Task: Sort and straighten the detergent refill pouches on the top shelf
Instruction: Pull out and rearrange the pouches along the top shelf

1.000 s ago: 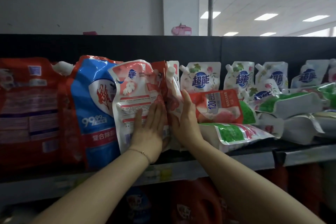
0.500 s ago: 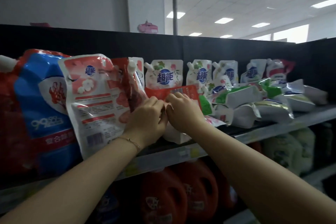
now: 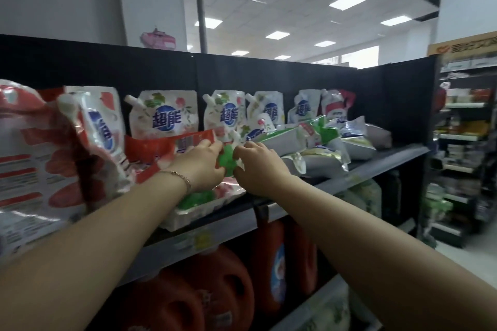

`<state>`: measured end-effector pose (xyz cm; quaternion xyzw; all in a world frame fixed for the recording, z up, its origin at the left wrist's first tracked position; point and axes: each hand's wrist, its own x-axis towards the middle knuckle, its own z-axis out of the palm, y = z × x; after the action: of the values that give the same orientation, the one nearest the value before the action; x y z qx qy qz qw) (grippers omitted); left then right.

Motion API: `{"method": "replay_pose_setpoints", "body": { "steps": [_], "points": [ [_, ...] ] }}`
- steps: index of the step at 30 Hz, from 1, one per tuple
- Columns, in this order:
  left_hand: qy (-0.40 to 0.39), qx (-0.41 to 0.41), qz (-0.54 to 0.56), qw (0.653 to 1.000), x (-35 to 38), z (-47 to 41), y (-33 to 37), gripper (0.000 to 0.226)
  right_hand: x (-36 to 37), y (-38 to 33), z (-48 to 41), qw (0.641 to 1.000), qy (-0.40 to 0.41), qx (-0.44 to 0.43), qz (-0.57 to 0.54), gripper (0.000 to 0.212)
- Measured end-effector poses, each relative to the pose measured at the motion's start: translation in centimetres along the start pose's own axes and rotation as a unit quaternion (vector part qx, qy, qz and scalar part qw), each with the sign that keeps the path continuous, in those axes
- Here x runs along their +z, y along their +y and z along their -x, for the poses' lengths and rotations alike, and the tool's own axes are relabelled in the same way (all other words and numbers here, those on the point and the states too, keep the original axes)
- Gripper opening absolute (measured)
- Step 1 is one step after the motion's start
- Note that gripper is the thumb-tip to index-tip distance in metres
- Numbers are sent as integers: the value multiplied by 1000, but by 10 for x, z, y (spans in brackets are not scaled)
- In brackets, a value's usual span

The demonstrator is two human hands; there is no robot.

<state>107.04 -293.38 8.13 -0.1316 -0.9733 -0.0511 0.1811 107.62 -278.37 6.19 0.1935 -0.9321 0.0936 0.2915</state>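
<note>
Detergent refill pouches crowd the top shelf (image 3: 382, 169). White pouches with blue logos (image 3: 164, 115) stand upright along the black back panel. A red and green pouch (image 3: 227, 160) lies on top of a flat pouch (image 3: 193, 203) at the front. My left hand (image 3: 204, 166) grips its red side with curled fingers. My right hand (image 3: 258, 166) pinches its green end. To the left, red and white pouches (image 3: 91, 129) lean upright. More white and green pouches (image 3: 322, 158) lie in a loose heap to the right.
Red detergent jugs (image 3: 215, 290) fill the shelf below. A black end panel (image 3: 403, 105) closes the shelf on the right. Beyond it stands another aisle's shelving (image 3: 462, 142) with boxed goods.
Both hands have left the upright red and white pouches and moved right onto the lying red and green pouch, fingers now curled. My view has swung to the right.
</note>
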Motion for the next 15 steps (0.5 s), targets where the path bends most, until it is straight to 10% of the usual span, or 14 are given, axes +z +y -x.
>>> {"method": "replay_pose_setpoints", "body": {
  "steps": [15],
  "points": [
    [-58,-125,-42,990,52,-105,55,65,-6,141,-17,995,-88,24,42,51]
  ]
}}
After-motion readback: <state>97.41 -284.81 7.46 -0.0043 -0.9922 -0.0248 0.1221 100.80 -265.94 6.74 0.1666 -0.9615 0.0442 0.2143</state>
